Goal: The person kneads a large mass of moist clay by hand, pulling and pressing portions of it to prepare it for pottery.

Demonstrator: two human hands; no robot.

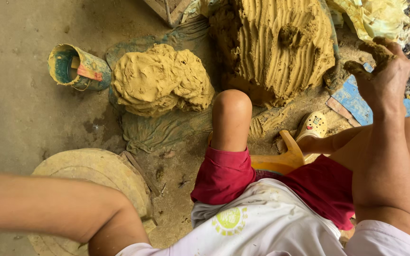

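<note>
Dirt floor, damp and clay-stained, seen from above while I sit on a low yellow stool [281, 159] with knees up. Far centre: big clay mound [274, 45], its face combed into vertical grooves with one gouged pit near the top. Right hand [383, 71] is raised at the far right, just beside the mound's right edge, not touching it; fingers [373, 50] are curled and half-closed, smeared with clay, and seem to carry a small wad, though I cannot tell how much. Left hand is out of view; only the forearm [48, 208] crosses the near left over a round clay-coated wheel [96, 175]. Left of the mound, a smaller kneaded lump [160, 80] lies on a wet cloth [162, 128], a tipped can [77, 68] farther left. Judgement: the clay looks soft, wet, sticky and heavy in bulk; it should tear off in handfuls, best dug from the grooved face or the pit with hooked fingers, and will sag if held thin.
</note>
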